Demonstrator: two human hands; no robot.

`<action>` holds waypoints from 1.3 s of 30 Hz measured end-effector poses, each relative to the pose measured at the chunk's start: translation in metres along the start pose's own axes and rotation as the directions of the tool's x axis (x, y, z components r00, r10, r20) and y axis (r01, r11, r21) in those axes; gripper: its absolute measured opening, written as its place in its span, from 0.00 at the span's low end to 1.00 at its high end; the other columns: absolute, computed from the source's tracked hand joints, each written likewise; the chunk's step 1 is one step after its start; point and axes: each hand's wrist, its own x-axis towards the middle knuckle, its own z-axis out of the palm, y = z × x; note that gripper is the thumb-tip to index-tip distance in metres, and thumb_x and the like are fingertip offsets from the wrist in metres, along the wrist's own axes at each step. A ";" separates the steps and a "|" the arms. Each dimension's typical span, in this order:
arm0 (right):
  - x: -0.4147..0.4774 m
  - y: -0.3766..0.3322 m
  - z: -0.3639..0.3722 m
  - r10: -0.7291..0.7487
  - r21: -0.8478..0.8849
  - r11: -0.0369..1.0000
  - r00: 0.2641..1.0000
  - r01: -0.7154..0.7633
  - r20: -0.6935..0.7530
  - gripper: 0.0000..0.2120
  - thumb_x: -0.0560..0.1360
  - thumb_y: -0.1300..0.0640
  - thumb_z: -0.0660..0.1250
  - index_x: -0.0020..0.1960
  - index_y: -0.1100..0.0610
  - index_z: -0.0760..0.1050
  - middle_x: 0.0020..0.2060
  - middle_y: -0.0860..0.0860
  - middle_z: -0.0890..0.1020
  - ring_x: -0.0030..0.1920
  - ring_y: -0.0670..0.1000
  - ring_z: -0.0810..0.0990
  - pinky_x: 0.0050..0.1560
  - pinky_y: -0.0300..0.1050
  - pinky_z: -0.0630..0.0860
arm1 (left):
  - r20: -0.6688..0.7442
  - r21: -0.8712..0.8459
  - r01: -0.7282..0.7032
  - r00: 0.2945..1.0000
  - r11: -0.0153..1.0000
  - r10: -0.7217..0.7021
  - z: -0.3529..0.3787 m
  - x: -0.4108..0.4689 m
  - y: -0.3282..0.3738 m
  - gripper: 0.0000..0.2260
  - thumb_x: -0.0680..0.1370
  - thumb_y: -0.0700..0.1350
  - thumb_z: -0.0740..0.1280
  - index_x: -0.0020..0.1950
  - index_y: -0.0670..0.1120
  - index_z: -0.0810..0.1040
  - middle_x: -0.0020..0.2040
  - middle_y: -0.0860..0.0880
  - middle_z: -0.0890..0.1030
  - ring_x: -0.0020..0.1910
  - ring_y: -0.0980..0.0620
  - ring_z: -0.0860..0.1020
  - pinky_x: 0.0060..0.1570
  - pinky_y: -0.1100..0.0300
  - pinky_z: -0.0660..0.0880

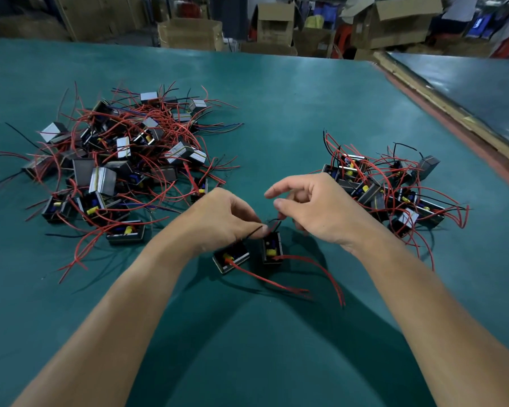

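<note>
Left hand (218, 220) pinches black wire (249, 234) just above a box (231, 258), likely pairing leads. Right hand (315, 210) curled beside the pinch; can't tell if it holds anything.

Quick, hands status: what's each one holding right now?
Left hand: pinches a thin black wire.
Right hand: fingers curled beside that wire; grip cannot be told.

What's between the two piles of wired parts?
Head view: the left hand, pinching a black wire, the right hand, and two small modules on the green table.
</note>
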 end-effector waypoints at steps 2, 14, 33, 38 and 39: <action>0.000 0.001 0.000 -0.002 -0.022 1.000 1.000 0.002 -0.006 0.10 0.78 0.62 0.67 0.46 0.48 0.81 0.26 0.47 0.80 0.24 0.44 0.68 0.29 0.37 0.67 | 0.004 0.031 0.007 1.000 0.999 -0.008 0.000 0.000 -0.001 0.04 0.72 0.45 0.76 0.37 0.48 0.86 0.32 0.44 0.82 0.28 0.55 0.69 0.34 0.62 0.66; -0.001 0.003 -0.001 -0.021 -0.056 0.998 1.000 0.021 0.003 0.05 0.81 0.57 0.64 0.47 0.50 0.76 0.30 0.46 0.85 0.23 0.49 0.66 0.26 0.38 0.65 | -0.162 -0.214 -0.061 0.986 0.975 0.026 0.002 -0.001 0.007 0.06 0.79 0.35 0.65 0.46 0.42 0.79 0.33 0.47 0.84 0.33 0.48 0.79 0.39 0.56 0.76; 0.003 0.002 -0.003 -0.058 0.026 0.998 0.990 0.062 -0.131 0.06 0.73 0.61 0.74 0.40 0.52 0.84 0.32 0.50 0.85 0.29 0.47 0.79 0.38 0.53 0.81 | -0.116 -0.284 -0.097 0.991 0.954 0.066 0.007 0.000 0.007 0.03 0.80 0.38 0.65 0.47 0.41 0.77 0.36 0.46 0.85 0.29 0.50 0.80 0.38 0.54 0.76; 0.004 0.003 -0.003 -0.035 0.110 0.993 0.996 0.044 -0.081 0.07 0.73 0.63 0.74 0.45 0.51 0.82 0.32 0.48 0.85 0.31 0.47 0.78 0.36 0.47 0.78 | -0.055 -0.262 -0.138 0.990 0.955 0.128 0.010 0.000 0.005 0.06 0.79 0.38 0.67 0.44 0.44 0.82 0.37 0.47 0.86 0.28 0.53 0.80 0.37 0.56 0.75; 0.003 0.002 -0.003 -0.037 0.130 0.990 0.997 0.045 -0.065 0.08 0.73 0.63 0.74 0.47 0.51 0.82 0.32 0.48 0.85 0.31 0.48 0.78 0.35 0.46 0.77 | -0.047 -0.256 -0.146 0.989 0.956 0.138 0.010 0.000 0.005 0.07 0.79 0.38 0.67 0.44 0.45 0.83 0.37 0.47 0.86 0.28 0.53 0.80 0.36 0.57 0.75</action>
